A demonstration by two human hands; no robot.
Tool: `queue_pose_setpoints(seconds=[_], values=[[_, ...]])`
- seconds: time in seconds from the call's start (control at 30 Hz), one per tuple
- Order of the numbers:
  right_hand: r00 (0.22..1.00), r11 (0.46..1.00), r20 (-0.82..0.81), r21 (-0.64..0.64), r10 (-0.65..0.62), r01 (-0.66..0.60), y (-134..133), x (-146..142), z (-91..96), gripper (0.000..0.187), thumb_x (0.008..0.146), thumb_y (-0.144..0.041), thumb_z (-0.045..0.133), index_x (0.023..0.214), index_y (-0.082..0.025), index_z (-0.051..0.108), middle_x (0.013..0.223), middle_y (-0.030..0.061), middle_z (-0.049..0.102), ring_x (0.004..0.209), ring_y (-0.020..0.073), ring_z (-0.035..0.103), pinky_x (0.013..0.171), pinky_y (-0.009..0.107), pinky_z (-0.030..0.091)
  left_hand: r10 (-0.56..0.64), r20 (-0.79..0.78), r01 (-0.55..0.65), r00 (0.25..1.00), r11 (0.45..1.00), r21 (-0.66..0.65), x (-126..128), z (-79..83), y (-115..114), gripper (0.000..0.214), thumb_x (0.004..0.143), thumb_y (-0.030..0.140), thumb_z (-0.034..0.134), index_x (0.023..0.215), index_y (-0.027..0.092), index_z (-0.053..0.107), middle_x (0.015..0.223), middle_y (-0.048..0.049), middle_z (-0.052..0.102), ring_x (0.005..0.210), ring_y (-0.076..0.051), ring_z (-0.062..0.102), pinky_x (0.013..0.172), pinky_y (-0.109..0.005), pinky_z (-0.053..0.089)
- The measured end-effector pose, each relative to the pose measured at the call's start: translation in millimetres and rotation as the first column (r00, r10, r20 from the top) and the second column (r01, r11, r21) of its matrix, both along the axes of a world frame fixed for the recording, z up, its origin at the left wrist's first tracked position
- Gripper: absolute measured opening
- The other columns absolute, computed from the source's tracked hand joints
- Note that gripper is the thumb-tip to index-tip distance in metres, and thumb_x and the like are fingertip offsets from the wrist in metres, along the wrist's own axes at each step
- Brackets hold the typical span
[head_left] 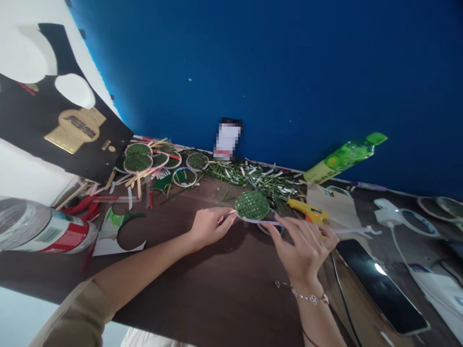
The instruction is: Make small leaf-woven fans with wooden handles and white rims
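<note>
My left hand pinches the short wooden stick at the left edge of a small round woven green fan and holds it just above the dark brown table. My right hand grips a pale strip that runs along the fan's lower rim and trails off to the right. A yellow glue gun lies just behind my right hand.
Several finished round green fans and rings lie at the back left, with green leaf strips behind the fan. A plastic bottle lies at left, a green bottle at back right, a phone at right.
</note>
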State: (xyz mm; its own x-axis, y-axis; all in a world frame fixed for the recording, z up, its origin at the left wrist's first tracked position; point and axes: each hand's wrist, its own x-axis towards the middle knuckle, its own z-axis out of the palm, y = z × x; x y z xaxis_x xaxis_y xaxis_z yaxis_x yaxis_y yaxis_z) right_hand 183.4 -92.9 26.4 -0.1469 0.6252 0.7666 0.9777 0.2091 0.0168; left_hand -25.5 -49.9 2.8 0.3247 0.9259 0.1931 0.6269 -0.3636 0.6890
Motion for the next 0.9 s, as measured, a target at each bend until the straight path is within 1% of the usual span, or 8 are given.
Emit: queue_pose_setpoints(seconds=[0.17, 0.4, 0.6, 0.77, 0.9], values=[[1.0, 1.0, -0.008, -0.013, 0.021, -0.021, -0.3, 2.3, -0.4, 0.019, 0.072, -0.035, 0.069, 0.084, -0.021, 0.065, 0.075, 0.0002, 0.068, 0.071, 0.0156, 0.061, 0.088, 0.037, 0.029, -0.018, 0.013, 0.017, 1.0, 0.999, 0.027, -0.3, -1.7, 0.4, 0.031, 0.086, 0.04, 0.043, 0.097, 0.025, 0.067, 0.08, -0.0004, 0.07, 0.063, -0.011, 0.059, 0.059, -0.02, 0.035], [0.999, 0.999, 0.001, -0.014, 0.04, -0.04, -0.3, 3.1, 3.3, 0.018, 0.07, -0.034, 0.07, 0.082, -0.021, 0.065, 0.073, -0.0001, 0.068, 0.072, 0.016, 0.061, 0.09, 0.037, 0.03, -0.061, 0.03, 0.059, 0.998, 0.996, 0.072, -1.2, -2.1, 0.7, 0.03, 0.087, 0.038, 0.043, 0.096, 0.024, 0.067, 0.085, 0.0, 0.07, 0.064, -0.01, 0.059, 0.06, -0.019, 0.037], [0.997, 0.997, -0.008, -0.012, 0.078, -0.078, 0.1, 4.0, 4.9, 0.015, 0.074, -0.034, 0.067, 0.081, -0.021, 0.065, 0.073, -0.0002, 0.067, 0.073, 0.0157, 0.061, 0.091, 0.038, 0.032, -0.094, 0.036, 0.09, 0.995, 0.992, 0.091, -1.5, -3.5, 1.3, 0.03, 0.086, 0.038, 0.043, 0.096, 0.022, 0.067, 0.076, -0.0001, 0.069, 0.059, -0.009, 0.056, 0.056, -0.019, 0.034], [0.993, 0.993, -0.027, -0.018, 0.114, -0.115, 0.3, 5.4, 4.7, 0.017, 0.07, -0.033, 0.07, 0.081, -0.021, 0.064, 0.074, 0.0, 0.067, 0.073, 0.0165, 0.06, 0.09, 0.039, 0.034, -0.117, 0.04, 0.113, 0.992, 0.989, 0.098, -2.7, -5.3, 1.3, 0.03, 0.086, 0.037, 0.043, 0.096, 0.022, 0.067, 0.072, -0.0002, 0.067, 0.057, -0.009, 0.055, 0.055, -0.019, 0.033], [0.987, 0.987, -0.055, -0.037, 0.152, -0.154, 0.9, 9.6, 2.9, 0.018, 0.07, -0.033, 0.071, 0.082, -0.022, 0.064, 0.076, 0.0011, 0.067, 0.077, 0.018, 0.06, 0.084, 0.037, 0.038, -0.135, 0.047, 0.129, 0.99, 0.986, 0.101, -3.5, -4.9, 1.1, 0.032, 0.086, 0.038, 0.042, 0.097, 0.022, 0.067, 0.07, -0.0004, 0.066, 0.056, -0.009, 0.054, 0.055, -0.019, 0.033]])
